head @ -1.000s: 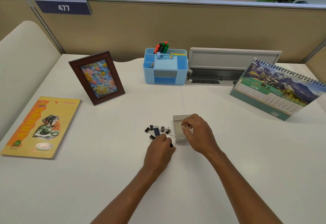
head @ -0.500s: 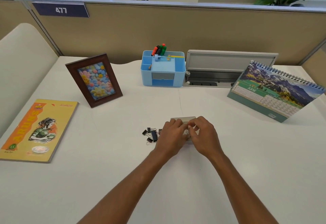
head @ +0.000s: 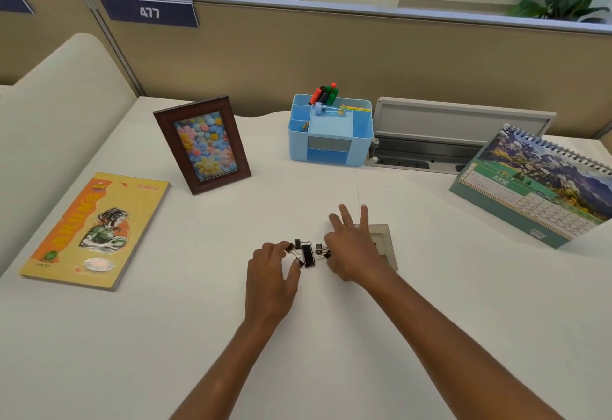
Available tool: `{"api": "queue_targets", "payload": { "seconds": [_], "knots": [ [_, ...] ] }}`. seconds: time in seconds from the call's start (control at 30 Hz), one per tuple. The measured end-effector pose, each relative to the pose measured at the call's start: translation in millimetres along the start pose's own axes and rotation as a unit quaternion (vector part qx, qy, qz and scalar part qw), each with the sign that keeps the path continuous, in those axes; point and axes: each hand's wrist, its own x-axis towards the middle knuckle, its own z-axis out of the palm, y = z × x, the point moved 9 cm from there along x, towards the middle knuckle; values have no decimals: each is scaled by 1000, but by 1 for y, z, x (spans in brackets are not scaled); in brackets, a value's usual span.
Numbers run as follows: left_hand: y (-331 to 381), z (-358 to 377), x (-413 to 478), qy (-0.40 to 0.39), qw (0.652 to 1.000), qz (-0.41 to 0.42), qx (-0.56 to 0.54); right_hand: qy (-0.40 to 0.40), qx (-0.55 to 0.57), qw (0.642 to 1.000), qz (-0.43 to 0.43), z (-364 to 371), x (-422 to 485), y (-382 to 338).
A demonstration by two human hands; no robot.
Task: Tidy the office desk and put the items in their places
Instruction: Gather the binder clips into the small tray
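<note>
A small pile of black binder clips (head: pixel 308 254) lies on the white desk (head: pixel 430 303) in the middle. My left hand (head: pixel 270 279) curls round the pile's left side, fingertips and thumb touching the outer clips. My right hand (head: pixel 354 249) comes in from the right: thumb and forefinger pinch a clip at the pile's right edge, while the other three fingers stick out straight. Just behind my right hand sits a small open beige box (head: pixel 385 237), partly hidden by it.
A blue desk organiser (head: pixel 331 141) with markers stands at the back, next to a grey cable tray (head: pixel 457 141). A framed flower picture (head: pixel 202 144) and a yellow book (head: pixel 96 231) lie to the left. A desk calendar (head: pixel 536 188) stands on the right.
Both hands were together over the box half a second ago. They have since moved left to the clip pile, which uncovers part of the box. The camera has shifted slightly.
</note>
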Motion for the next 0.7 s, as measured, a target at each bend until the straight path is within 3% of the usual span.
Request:
{"api": "queue_targets", "payload": {
  "seconds": [0.23, 0.5, 0.7],
  "knots": [
    [9, 8, 4, -23, 999, 36, 21, 17, -2, 1000, 11, 1, 7, 0],
    [32, 30, 17, -75, 986, 121, 86, 62, 94, 994, -8, -10, 0, 6],
    [35, 27, 33, -77, 987, 133, 54, 91, 120, 988, -21, -14, -8, -3]
  ]
}}
